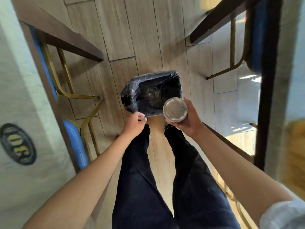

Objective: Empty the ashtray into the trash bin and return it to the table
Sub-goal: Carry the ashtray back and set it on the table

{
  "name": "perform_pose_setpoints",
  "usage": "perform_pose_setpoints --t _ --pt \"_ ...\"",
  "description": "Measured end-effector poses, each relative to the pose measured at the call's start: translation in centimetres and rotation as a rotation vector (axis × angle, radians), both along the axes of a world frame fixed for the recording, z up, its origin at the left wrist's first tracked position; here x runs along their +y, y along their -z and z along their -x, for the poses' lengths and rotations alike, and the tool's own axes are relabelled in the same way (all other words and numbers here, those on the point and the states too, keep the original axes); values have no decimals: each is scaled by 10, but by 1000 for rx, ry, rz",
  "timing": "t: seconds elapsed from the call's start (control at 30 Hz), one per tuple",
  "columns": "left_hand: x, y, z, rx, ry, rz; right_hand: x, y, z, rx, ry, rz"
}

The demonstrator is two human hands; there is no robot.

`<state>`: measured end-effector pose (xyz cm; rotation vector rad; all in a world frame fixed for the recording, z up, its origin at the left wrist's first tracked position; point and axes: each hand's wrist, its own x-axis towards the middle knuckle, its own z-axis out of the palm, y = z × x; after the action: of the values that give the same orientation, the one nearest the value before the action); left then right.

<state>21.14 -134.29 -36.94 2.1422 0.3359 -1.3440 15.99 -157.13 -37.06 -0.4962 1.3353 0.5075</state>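
Observation:
A round metal ashtray is held in my right hand, just over the near right corner of the trash bin. I see its flat silvery face; whether that is its inside or its underside I cannot tell. The bin stands on the wooden floor right in front of my feet, lined with a black plastic bag, with dark rubbish at the bottom. My left hand pinches the bag's edge at the bin's near left corner.
A white-topped table with a dark oval emblem runs along the left, with blue-cushioned, gold-framed chairs tucked beside it. Another table edge and a blue chair stand on the right. My dark-trousered legs fill the aisle below.

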Motion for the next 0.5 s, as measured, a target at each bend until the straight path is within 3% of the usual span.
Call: perform_pose_setpoints --t 0.17,0.5 --pt "-8 -90 9 -159 82 86 -2 -100 11 -158 -161 -16" --pt "-29 -248 62 -489 84 267 -17 -264 23 -298 -360 -13"
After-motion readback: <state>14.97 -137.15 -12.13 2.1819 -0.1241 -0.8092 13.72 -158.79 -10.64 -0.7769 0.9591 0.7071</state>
